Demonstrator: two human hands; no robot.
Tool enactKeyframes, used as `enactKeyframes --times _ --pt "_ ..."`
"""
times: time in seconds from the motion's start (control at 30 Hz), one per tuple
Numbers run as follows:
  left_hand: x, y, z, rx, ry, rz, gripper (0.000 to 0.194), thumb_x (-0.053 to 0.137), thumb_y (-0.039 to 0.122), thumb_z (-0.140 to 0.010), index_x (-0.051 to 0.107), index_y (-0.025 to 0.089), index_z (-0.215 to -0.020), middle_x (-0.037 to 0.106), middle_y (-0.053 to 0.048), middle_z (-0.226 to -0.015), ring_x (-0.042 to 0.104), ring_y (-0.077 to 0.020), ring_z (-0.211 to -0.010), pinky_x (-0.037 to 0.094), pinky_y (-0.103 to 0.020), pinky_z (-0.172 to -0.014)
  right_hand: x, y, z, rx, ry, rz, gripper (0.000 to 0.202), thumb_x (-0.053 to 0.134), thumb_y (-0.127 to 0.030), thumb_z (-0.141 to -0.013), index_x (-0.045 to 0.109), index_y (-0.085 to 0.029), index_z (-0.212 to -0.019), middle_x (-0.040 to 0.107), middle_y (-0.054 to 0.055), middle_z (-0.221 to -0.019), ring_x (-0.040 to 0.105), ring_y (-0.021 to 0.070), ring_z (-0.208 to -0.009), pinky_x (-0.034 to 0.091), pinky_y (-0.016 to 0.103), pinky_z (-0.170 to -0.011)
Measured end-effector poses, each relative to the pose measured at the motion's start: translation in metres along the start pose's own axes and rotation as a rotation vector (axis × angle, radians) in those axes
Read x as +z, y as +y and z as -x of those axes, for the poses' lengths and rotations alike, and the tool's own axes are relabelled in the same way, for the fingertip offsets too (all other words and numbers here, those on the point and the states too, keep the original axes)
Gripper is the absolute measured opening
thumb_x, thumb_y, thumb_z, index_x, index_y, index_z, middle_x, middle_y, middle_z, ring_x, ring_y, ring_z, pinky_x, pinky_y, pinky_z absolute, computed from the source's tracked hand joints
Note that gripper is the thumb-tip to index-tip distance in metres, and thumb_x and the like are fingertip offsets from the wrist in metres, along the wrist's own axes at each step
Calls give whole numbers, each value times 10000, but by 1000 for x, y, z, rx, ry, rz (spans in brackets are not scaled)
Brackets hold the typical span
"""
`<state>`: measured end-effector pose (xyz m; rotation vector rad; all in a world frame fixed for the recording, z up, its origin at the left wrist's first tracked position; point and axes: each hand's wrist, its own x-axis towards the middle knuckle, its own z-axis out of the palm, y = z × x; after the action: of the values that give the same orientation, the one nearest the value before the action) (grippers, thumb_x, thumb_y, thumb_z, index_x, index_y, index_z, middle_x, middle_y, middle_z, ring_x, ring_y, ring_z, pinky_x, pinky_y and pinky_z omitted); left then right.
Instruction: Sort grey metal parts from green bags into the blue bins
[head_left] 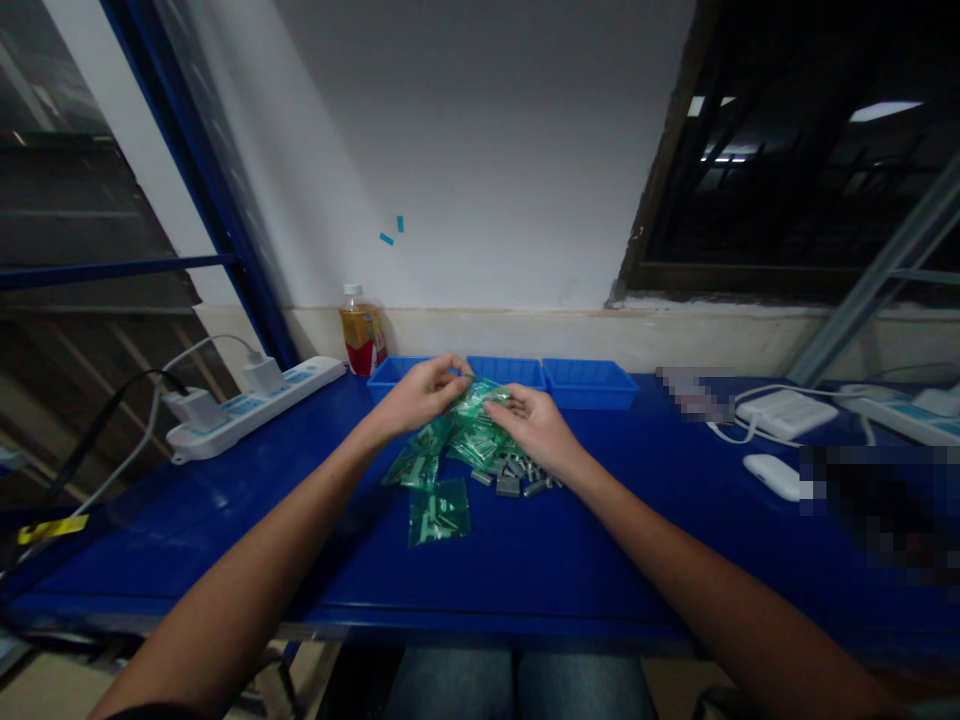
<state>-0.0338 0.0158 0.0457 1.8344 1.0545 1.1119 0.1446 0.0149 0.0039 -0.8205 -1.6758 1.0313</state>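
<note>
My left hand [420, 392] and my right hand [534, 420] meet over the blue table, both gripping one small green plastic bag [480, 397] between the fingers. Under the hands lies a heap of more green bags [472, 445]. A filled green bag [439, 512] lies flat nearer to me, with another one [414, 468] to its upper left. Several small grey metal parts [517, 475] are scattered just below my right hand.
Three blue trays [589, 385] stand in a row against the wall behind the hands. A drink bottle [361, 343] and a white power strip [247, 405] with plugs are at the left. White chargers [784, 412] and cables lie at the right.
</note>
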Motion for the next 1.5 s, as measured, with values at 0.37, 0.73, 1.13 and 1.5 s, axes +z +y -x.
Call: enactKeyframes --times 0.37,0.73,1.13,1.5 --pt "11 -6 -2 -101 -15 120 287 727 204 -623 637 168 -893 577 2 -579 551 -130 -542 438 -232 -533 -9 6 -7 -8 172 -19 167 590 -341 -728 532 -184 -742 562 -12 -616 526 128 -546 386 246 -498" --pt "11 -8 -2 -28 -31 -45 268 675 195 -661 670 185 -928 542 20 -589 457 -114 -545 338 -216 -522 -14 3 -5 -5 27 101 217 625 -379 -714 597 -165 -738 597 1 -660 550 149 -624 435 272 -575" --pt "17 -8 -1 50 97 -214 173 622 332 -719 667 167 -739 616 -20 -659 498 -142 -612 366 -239 -582 -14 10 -7 -152 155 366 167 612 -321 -750 630 -168 -815 615 46 -823 567 173 -762 441 301 -683" --pt "21 -14 -3 39 201 -251 280 597 433 -785 666 162 -803 650 -43 -724 563 -148 -652 407 -244 -594 -19 5 -6 -209 252 404 103 585 -276 -758 593 -178 -725 527 -7 -650 463 126 -573 370 253 -547"
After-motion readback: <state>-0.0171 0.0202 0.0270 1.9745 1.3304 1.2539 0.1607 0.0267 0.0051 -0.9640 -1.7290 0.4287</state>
